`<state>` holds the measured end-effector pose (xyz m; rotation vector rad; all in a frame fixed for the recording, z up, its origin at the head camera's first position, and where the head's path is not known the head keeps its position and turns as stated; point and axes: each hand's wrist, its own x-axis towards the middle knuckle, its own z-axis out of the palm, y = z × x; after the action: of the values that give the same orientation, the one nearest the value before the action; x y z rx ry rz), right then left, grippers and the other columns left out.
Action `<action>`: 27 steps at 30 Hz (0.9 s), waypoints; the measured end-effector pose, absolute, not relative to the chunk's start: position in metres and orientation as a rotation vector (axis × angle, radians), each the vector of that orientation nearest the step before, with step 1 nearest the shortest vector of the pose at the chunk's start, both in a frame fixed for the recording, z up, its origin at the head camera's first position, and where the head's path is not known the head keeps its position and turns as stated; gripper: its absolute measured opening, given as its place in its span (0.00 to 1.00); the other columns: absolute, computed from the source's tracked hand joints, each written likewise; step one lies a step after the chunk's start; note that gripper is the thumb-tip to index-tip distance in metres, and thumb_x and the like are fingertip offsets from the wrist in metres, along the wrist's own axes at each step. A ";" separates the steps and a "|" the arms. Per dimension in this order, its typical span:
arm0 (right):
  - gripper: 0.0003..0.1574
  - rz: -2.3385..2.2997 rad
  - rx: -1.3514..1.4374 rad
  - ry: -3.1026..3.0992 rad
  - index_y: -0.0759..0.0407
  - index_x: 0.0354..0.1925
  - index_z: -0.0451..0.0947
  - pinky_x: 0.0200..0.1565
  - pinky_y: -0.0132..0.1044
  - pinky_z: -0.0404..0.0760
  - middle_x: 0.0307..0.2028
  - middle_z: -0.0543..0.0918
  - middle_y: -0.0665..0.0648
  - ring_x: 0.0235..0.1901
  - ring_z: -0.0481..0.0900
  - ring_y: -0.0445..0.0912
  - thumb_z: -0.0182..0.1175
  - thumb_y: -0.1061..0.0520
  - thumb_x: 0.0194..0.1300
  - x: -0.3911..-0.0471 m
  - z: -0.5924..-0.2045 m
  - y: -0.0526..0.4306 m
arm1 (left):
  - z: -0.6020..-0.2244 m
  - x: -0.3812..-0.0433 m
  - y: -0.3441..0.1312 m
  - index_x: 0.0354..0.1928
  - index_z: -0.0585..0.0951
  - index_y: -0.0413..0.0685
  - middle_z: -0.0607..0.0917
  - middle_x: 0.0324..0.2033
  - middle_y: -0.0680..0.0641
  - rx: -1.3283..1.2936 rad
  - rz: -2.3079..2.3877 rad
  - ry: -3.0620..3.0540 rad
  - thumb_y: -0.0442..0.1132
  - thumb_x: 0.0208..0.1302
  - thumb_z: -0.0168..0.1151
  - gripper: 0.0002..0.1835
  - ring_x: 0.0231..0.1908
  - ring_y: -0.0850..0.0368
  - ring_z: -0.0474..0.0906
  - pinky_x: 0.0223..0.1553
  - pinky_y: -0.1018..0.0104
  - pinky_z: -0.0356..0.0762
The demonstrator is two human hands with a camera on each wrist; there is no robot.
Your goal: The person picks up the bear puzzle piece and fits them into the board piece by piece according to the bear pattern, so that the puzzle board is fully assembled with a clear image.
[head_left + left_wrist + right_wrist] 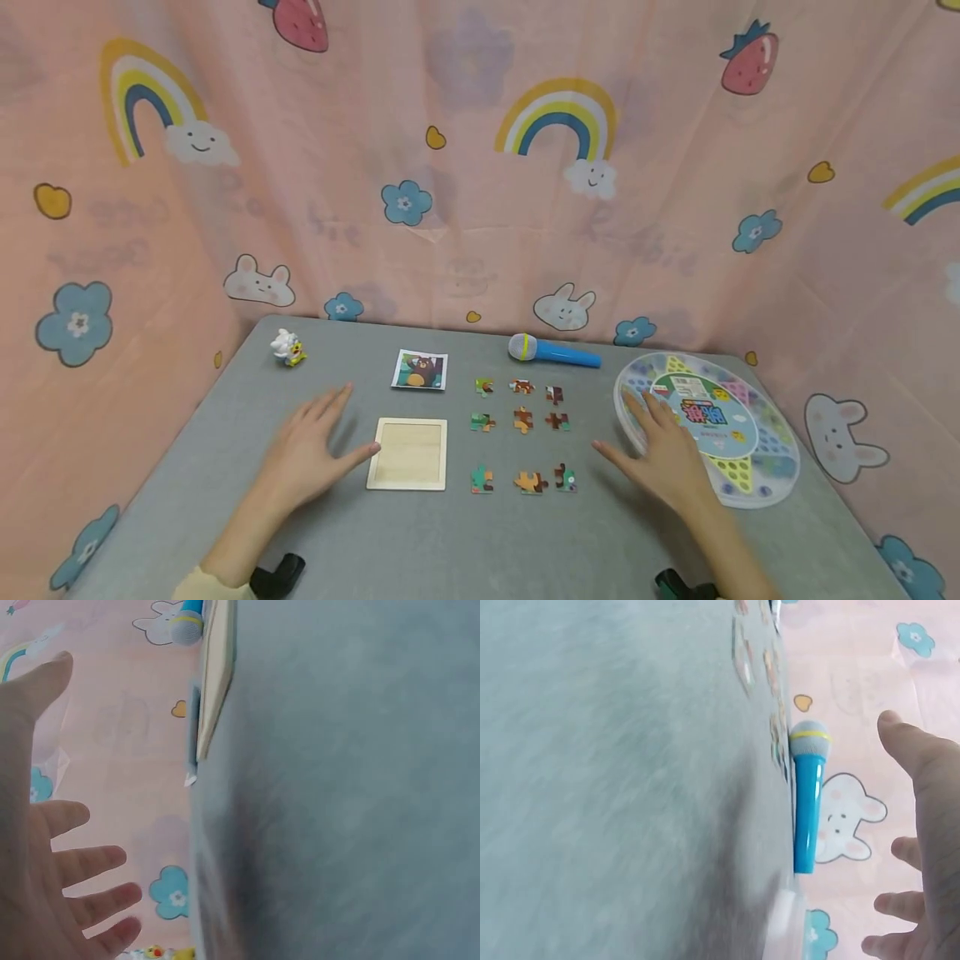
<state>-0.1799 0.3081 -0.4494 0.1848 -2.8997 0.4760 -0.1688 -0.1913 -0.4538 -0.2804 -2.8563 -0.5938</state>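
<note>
My left hand (311,450) hovers with spread fingers at the left of a shallow wooden puzzle tray (407,421); its thumb tip overlaps the tray's edge in the head view. Fingers spread as well, my right hand (662,454) is above the table, overlapping the near-left rim of a round Chinese checkers box (772,417). Between the hands lie several loose jigsaw pieces (522,420) in three rows, printed in green, brown and orange. Behind the tray lies a picture card (420,371) of a brown bear. Neither hand holds anything.
A blue toy microphone (562,352) lies at the back of the grey table (480,550), also visible in the right wrist view. At the back left stands a small white and yellow figurine (288,347). A pink patterned curtain (465,250) hangs behind the table.
</note>
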 end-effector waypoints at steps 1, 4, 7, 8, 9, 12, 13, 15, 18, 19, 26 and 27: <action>0.63 0.495 0.193 -2.891 0.56 0.82 0.62 0.62 0.84 0.64 0.78 0.61 0.75 0.74 0.61 0.77 0.67 0.24 0.64 -0.182 -0.450 0.306 | -0.455 -0.169 -0.190 0.82 0.65 0.45 0.72 0.74 0.33 -0.272 -0.628 -2.862 0.70 0.64 0.69 0.54 0.70 0.27 0.69 0.67 0.25 0.67; 0.61 0.552 0.213 -2.891 0.54 0.82 0.61 0.61 0.81 0.69 0.78 0.61 0.75 0.73 0.64 0.76 0.67 0.25 0.65 -0.191 -0.452 0.300 | -0.460 -0.170 -0.189 0.82 0.64 0.45 0.71 0.75 0.35 -0.252 -0.732 -2.880 0.69 0.64 0.69 0.53 0.70 0.28 0.68 0.66 0.25 0.68; 0.61 0.592 0.229 -2.896 0.54 0.82 0.61 0.62 0.79 0.70 0.79 0.61 0.74 0.74 0.63 0.75 0.66 0.25 0.65 -0.199 -0.454 0.293 | -0.464 -0.171 -0.188 0.82 0.63 0.45 0.69 0.77 0.35 -0.246 -0.840 -2.886 0.68 0.65 0.70 0.54 0.71 0.26 0.66 0.67 0.25 0.67; 0.61 0.612 0.237 -2.893 0.55 0.82 0.61 0.63 0.79 0.69 0.78 0.62 0.73 0.74 0.63 0.74 0.67 0.26 0.65 -0.201 -0.455 0.291 | -0.466 -0.172 -0.187 0.82 0.63 0.44 0.69 0.77 0.35 -0.245 -0.870 -2.887 0.67 0.65 0.70 0.54 0.72 0.26 0.66 0.67 0.25 0.66; 0.61 0.630 0.246 -2.886 0.56 0.82 0.62 0.64 0.78 0.69 0.78 0.62 0.73 0.74 0.63 0.74 0.67 0.26 0.65 -0.204 -0.456 0.288 | -0.467 -0.172 -0.187 0.82 0.63 0.43 0.69 0.77 0.35 -0.246 -0.900 -2.884 0.67 0.65 0.70 0.54 0.72 0.25 0.65 0.68 0.25 0.65; 0.59 0.698 0.286 -2.857 0.60 0.81 0.63 0.68 0.76 0.65 0.78 0.64 0.71 0.76 0.62 0.71 0.69 0.29 0.66 -0.212 -0.459 0.281 | -0.471 -0.173 -0.186 0.82 0.64 0.41 0.69 0.77 0.33 -0.264 -0.979 -2.868 0.65 0.64 0.72 0.54 0.73 0.25 0.65 0.69 0.26 0.65; 0.58 0.729 0.304 -2.840 0.60 0.80 0.64 0.69 0.76 0.64 0.78 0.65 0.70 0.76 0.62 0.71 0.69 0.31 0.66 -0.215 -0.460 0.279 | -0.472 -0.173 -0.186 0.81 0.64 0.41 0.69 0.76 0.33 -0.273 -0.998 -2.861 0.65 0.63 0.73 0.54 0.72 0.26 0.66 0.69 0.27 0.66; 0.57 0.786 0.347 -2.807 0.61 0.79 0.65 0.71 0.74 0.64 0.77 0.67 0.69 0.76 0.62 0.70 0.71 0.33 0.66 -0.222 -0.463 0.273 | -0.476 -0.173 -0.186 0.81 0.65 0.40 0.70 0.76 0.33 -0.291 -1.042 -2.852 0.64 0.62 0.74 0.54 0.71 0.28 0.67 0.69 0.28 0.67; 0.54 0.859 0.406 -2.766 0.60 0.79 0.67 0.70 0.74 0.65 0.76 0.69 0.68 0.75 0.64 0.69 0.73 0.37 0.65 -0.230 -0.465 0.264 | -0.482 -0.173 -0.186 0.81 0.65 0.41 0.70 0.76 0.33 -0.314 -1.081 -2.854 0.64 0.61 0.75 0.55 0.69 0.32 0.70 0.68 0.30 0.70; 0.54 0.879 0.412 -2.759 0.59 0.78 0.67 0.70 0.74 0.66 0.76 0.70 0.68 0.75 0.65 0.69 0.74 0.37 0.65 -0.233 -0.466 0.261 | -0.483 -0.173 -0.185 0.81 0.65 0.42 0.69 0.76 0.33 -0.317 -1.093 -2.857 0.64 0.60 0.76 0.55 0.68 0.33 0.71 0.68 0.31 0.70; 0.48 0.952 0.454 -2.716 0.62 0.75 0.71 0.67 0.67 0.75 0.71 0.76 0.68 0.70 0.74 0.66 0.75 0.44 0.66 -0.251 -0.468 0.239 | -0.488 -0.171 -0.184 0.82 0.63 0.45 0.70 0.76 0.35 -0.342 -1.119 -2.893 0.64 0.58 0.77 0.57 0.65 0.38 0.73 0.66 0.32 0.71; 0.47 0.962 0.469 -2.708 0.63 0.75 0.72 0.65 0.66 0.77 0.70 0.77 0.67 0.68 0.75 0.65 0.75 0.45 0.66 -0.254 -0.468 0.235 | -0.489 -0.170 -0.185 0.82 0.63 0.45 0.70 0.76 0.35 -0.343 -1.120 -2.897 0.64 0.57 0.77 0.58 0.66 0.37 0.72 0.66 0.32 0.71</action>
<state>-0.2541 0.2352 -0.4683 0.4693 -2.7076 0.9616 -0.1702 -0.1846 -0.4887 -0.3431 -2.8971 -1.1201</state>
